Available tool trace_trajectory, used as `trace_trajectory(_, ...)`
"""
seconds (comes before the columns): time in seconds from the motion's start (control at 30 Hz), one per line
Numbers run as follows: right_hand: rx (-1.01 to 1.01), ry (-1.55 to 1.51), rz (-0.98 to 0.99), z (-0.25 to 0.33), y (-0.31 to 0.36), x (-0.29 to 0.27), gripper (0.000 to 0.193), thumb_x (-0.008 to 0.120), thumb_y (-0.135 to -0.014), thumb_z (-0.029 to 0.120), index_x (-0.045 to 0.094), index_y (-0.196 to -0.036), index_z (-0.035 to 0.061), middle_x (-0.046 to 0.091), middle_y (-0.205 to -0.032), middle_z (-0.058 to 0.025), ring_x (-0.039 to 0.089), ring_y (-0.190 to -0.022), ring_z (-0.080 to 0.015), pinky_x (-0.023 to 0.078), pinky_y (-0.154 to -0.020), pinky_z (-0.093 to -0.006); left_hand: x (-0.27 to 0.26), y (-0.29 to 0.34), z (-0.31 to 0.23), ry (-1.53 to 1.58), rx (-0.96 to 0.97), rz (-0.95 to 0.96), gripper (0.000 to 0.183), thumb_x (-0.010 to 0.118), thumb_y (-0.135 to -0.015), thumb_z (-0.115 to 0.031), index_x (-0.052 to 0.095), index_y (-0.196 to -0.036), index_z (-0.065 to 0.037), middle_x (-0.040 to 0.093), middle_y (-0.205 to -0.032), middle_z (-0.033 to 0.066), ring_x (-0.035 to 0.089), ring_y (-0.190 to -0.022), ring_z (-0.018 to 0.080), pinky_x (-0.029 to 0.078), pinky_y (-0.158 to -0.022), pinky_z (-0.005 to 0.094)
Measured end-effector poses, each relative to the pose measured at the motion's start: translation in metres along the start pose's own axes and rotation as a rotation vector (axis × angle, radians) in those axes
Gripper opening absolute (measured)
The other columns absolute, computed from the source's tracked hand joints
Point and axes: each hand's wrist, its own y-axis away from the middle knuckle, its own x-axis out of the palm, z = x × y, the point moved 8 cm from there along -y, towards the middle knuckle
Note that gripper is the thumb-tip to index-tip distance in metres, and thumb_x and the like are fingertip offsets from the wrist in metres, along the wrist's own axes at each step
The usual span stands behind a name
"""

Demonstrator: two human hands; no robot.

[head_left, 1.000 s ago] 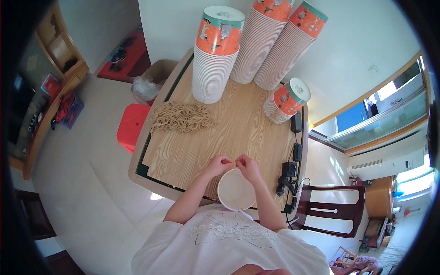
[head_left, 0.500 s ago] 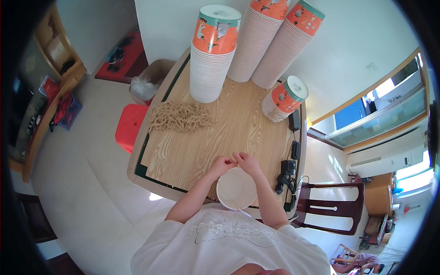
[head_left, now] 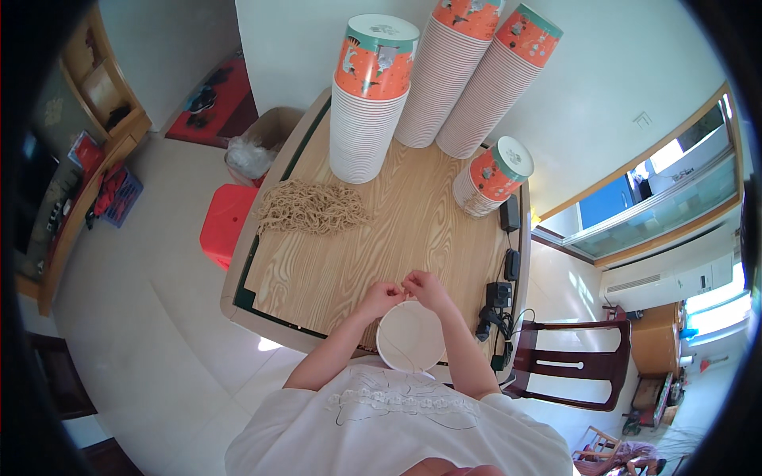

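Observation:
A white paper bucket [head_left: 410, 337], open end up, stands between my forearms at the near edge of the table. A thin tan cord [head_left: 408, 357] shows against its inside near the rim closest to me. My left hand [head_left: 384, 300] and my right hand [head_left: 426, 290] meet at the bucket's far rim. Both are closed, fingertips pinched on what looks like the cord's end; the fingers hide most of it. Farther left on the wooden table top [head_left: 397, 230] lies a heap of tan cords [head_left: 313, 208].
Tall stacks of nested paper buckets [head_left: 369, 131] line the table's far side, orange and green on top. A shorter stack [head_left: 494, 178] stands at the right. Black adapters and cables [head_left: 498, 293] lie along the right edge. A red stool [head_left: 226, 226] and a dark chair [head_left: 571, 361] flank the table.
Both hands, still pinched together at the far rim, sit slightly lower in the picture; the bucket and whole table have shifted down a little too. The cord inside the bucket lies differently.

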Motion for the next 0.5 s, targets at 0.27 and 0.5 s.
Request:
trace_trajectory(0.27,0.061,0.154,0.065,0.003,0.005,0.006,0.017,0.059,-0.079,0.014,0.06,-0.077,-0.0023,0.06,-0.067,-0.0063,0.055,-0.061,-0.0113,0.045,-0.055,-0.0249,-0.002,0.006,0.001,-0.019,0.007,-0.055,0.011,0.062,-0.075,-0.012,0.064,-0.077,-0.002,0.061,-0.065,0.0032,0.054,-0.06,0.0078,0.044,-0.055,0.0245)
trace_trajectory(0.5,-0.01,0.1,0.029,0.013,0.009,-0.002,0.02,0.056,-0.08,0.018,0.06,-0.077,-0.0015,0.059,-0.065,-0.0097,0.056,-0.06,-0.015,0.045,-0.055,-0.0281,-0.01,0.002,-0.002,-0.075,0.032,-0.065,0.013,0.063,-0.074,-0.013,0.061,-0.073,-0.001,0.06,-0.064,0.0034,0.053,-0.057,0.0078,0.043,-0.052,0.0245)
